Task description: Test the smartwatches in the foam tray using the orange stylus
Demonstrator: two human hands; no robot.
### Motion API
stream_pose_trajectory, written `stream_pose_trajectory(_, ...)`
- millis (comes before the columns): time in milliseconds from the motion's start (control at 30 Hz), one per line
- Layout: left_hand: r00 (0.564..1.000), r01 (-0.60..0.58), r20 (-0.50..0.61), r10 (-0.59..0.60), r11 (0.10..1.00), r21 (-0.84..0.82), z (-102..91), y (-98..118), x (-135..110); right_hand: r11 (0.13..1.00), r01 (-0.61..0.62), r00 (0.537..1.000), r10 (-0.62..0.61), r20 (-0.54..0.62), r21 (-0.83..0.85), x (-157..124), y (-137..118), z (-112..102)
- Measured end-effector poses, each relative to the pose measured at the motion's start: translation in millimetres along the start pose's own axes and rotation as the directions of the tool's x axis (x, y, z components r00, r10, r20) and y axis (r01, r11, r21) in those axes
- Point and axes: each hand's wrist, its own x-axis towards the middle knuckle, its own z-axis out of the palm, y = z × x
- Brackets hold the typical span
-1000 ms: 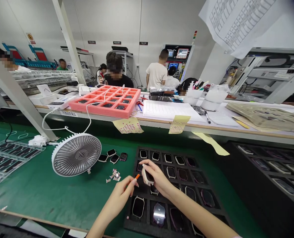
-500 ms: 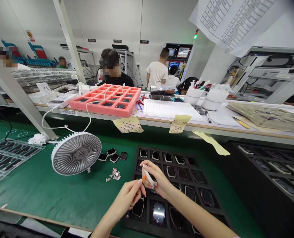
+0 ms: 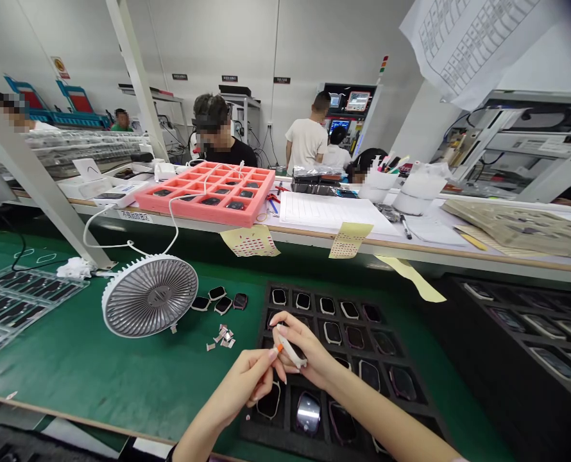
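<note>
My right hand [image 3: 309, 346] is closed around a watch case [image 3: 292, 351] with a pale frame, held tilted on its edge. From the left, my left hand [image 3: 253, 380] pinches a small orange piece [image 3: 280, 348] between thumb and finger, against the case's near side. What the orange piece is, I cannot make out. Both hands are over a black foam tray [image 3: 266, 434] whose compartments hold several watch cases, pale-framed and dark. A shiny, silvery-faced watch [image 3: 308, 414] lies in a compartment below my hands. My forearms cover part of the tray.
A white round fan [image 3: 151, 296] stands left on the green mat [image 3: 122, 378]. Near it lie several loose watches [image 3: 222, 305] and small metallic pieces [image 3: 224, 337]. A pink foam tray [image 3: 199, 212] sits on the shelf ahead. Another black tray [image 3: 459, 333] stands right. A person [image 3: 222, 138] is opposite.
The watch case has turned slightly in my right hand and more of its dark face shows. My left hand stays at its side with the orange piece. The person opposite has shifted their head.
</note>
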Motion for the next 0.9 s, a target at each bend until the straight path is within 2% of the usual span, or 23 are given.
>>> stream_pose_trajectory(267,0.999,-0.038,0.002,0.038,0.999,0.003,2.4,-2,-1,0.993,0.020,0.999,-0.023,0.024,0.121,2,0,1)
stream_pose_trajectory(533,0.999,-0.033,-0.002,0.033,0.995,0.091,2.0,4,-2,0.999,0.052,0.998,-0.051,0.024,-0.007,0,4,-4)
stream_pose_trajectory(700,1.000,-0.024,-0.008,0.025,0.996,0.082,1.5,3,-2,0.997,0.059,0.998,-0.058,0.023,-0.050,1,2,-5)
stream_pose_trajectory(900,0.999,0.040,0.027,-0.042,0.995,0.088,-2.9,4,-3,0.953,0.099,0.993,-0.114,-0.036,-0.285,-2,-4,-9)
